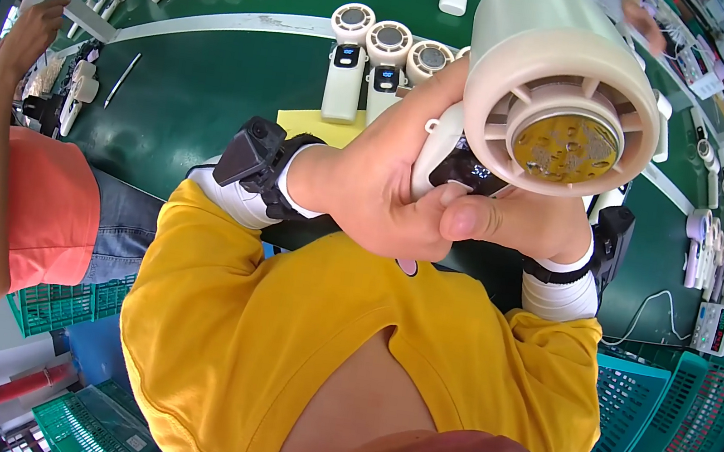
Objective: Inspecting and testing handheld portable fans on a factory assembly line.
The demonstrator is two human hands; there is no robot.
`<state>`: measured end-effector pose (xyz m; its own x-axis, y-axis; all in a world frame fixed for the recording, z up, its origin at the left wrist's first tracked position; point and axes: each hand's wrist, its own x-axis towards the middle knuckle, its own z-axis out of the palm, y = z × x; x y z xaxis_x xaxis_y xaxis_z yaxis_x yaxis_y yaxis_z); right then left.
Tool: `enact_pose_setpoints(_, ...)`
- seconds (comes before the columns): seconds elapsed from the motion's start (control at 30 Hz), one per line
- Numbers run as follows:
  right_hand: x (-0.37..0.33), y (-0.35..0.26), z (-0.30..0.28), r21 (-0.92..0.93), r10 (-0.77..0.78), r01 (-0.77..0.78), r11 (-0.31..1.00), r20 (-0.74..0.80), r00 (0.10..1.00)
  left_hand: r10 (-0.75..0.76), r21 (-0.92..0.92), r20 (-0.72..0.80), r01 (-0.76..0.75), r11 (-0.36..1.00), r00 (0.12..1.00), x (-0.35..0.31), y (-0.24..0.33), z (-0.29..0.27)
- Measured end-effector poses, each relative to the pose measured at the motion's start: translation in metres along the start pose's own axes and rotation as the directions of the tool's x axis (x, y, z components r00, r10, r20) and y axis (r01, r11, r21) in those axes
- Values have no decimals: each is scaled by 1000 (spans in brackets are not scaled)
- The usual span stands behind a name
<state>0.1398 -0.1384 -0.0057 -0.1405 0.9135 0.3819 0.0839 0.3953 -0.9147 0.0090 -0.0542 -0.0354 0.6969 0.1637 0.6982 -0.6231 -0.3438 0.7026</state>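
Observation:
A pale handheld fan [551,77] is raised close in front of me, its round head tilted toward me with a gold-coloured disc at the centre. Its dark display [470,169] on the handle is lit. My left hand [386,183] wraps round the handle from the left, fingers closed. From the right, my right hand [518,224] closes on the same handle, its thumb lying just below the display beside the left thumb. The lower handle is hidden by both hands. Behind my left hand, a white fan with a lit display [344,86] lies on the green table, others beside it.
Yellow paper [316,127] and a pen [122,80] lie on the green table [218,70]. More fans lie beyond a pale rail [224,22]. A co-worker in a coral shirt [45,203] stands at left. At right are a small boxy device [716,329] with a cable and green baskets [673,432].

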Motion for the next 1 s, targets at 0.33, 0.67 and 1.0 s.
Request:
enact_pose_setpoints(0.33,6,0,1,161,186,-185,969,8,982,72,68,-36,-69,995,997,4,-4,-5)
enact_pose_setpoints(0.67,0,0,-9,174,53,-29,984,-135,989,-299,-332,-139,240,912,944,10,17,-8)
enact_pose_setpoints(1.0,-1,-1,-8,89,47,-35,995,-141,989,-214,-160,-143,190,969,966,8,15,-11)
